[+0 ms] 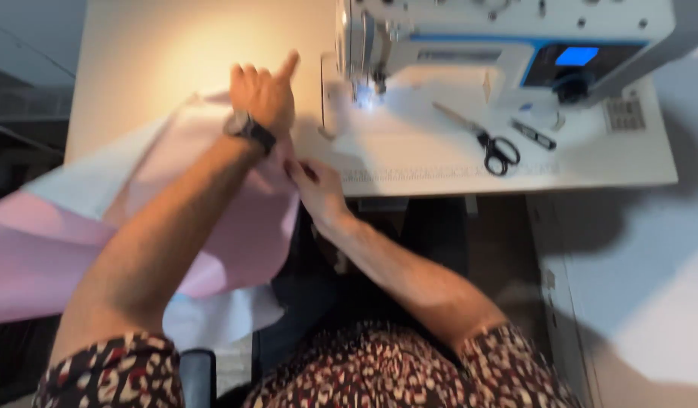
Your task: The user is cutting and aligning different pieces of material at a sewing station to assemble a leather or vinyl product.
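We raised our left hand (263, 94), wrist-watched, fingers curled with one pointing up, over the pink fabric (235, 227) draped off the white table (409, 162); our right hand (316, 189) pinched its edge; one sewing machine (470, 45), one pair of scissors (489, 143) and one small clipper (535, 135) lay beyond.

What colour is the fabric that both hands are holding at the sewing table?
The fabric is pale pink, with a white layer beneath, shown in the head view.
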